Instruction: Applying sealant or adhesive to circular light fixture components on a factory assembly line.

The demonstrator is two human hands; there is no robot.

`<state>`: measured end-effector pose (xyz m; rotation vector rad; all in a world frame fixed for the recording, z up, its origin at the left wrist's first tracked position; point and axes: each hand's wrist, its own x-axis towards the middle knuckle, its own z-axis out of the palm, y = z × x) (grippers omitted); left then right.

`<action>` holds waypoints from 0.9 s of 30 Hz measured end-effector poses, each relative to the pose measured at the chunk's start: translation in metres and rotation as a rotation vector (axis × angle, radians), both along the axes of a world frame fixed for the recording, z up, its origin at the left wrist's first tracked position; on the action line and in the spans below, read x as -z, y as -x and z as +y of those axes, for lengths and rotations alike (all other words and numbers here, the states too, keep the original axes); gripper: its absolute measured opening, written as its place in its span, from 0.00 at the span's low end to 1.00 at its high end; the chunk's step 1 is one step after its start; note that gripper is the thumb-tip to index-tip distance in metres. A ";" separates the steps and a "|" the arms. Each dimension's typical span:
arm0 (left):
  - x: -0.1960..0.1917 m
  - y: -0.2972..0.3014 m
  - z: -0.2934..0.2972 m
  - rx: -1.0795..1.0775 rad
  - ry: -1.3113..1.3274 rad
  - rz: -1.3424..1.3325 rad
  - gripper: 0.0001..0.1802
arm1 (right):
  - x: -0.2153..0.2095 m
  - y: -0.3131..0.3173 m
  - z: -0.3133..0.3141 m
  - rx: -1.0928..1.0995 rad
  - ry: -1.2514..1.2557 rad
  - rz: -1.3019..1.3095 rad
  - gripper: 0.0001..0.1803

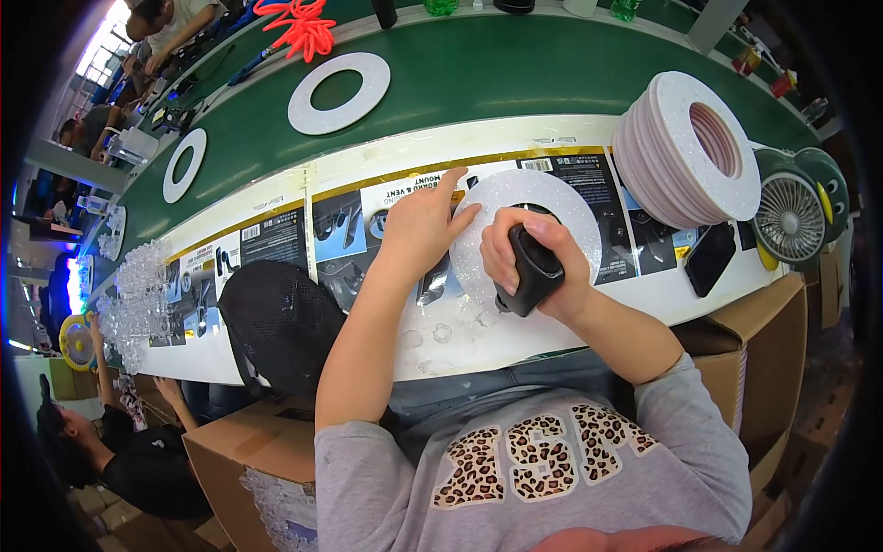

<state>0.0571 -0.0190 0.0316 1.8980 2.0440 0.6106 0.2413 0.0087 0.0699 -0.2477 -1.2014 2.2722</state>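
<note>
Nearest us we saw the grey sleeves and, low at the left, a brown cardboard carton [244, 460]; beside it sat a rounded black mesh bag [276, 322] against the white bench edge [515, 336]; a few small clear plastic pieces [441, 333] lay on that edge just below the hands; our right hand [533, 262] was closed tightly around a stubby black tool [529, 276], its smooth matte body pressed onto a flat glittery white foam ring [552, 207]; our left hand [418, 225] lay open with fingers spread, flat on the ring's left rim and on the glossy printed cards [340, 230] beneath; the ring lay on those cards at the bench's middle; to the right a leaning stack of similar pale rings [685, 147] stood near a small round fan [791, 216]; farther off, on the green belt [497, 74], lay two more white rings [338, 92]; an orange coiled cord [299, 28] sat beyond them.
</note>
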 end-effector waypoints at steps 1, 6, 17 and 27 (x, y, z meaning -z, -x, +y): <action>-0.001 0.000 -0.001 0.001 0.003 -0.013 0.28 | 0.000 0.000 0.001 -0.002 0.000 0.000 0.23; 0.001 0.000 -0.002 -0.004 -0.031 -0.001 0.28 | -0.002 -0.002 0.007 0.015 0.049 0.116 0.21; 0.007 0.001 -0.001 -0.008 -0.080 -0.028 0.30 | 0.005 0.002 0.000 0.079 -0.024 0.160 0.21; 0.011 0.001 -0.001 0.003 -0.096 -0.051 0.29 | 0.007 0.004 -0.001 0.080 -0.031 0.154 0.22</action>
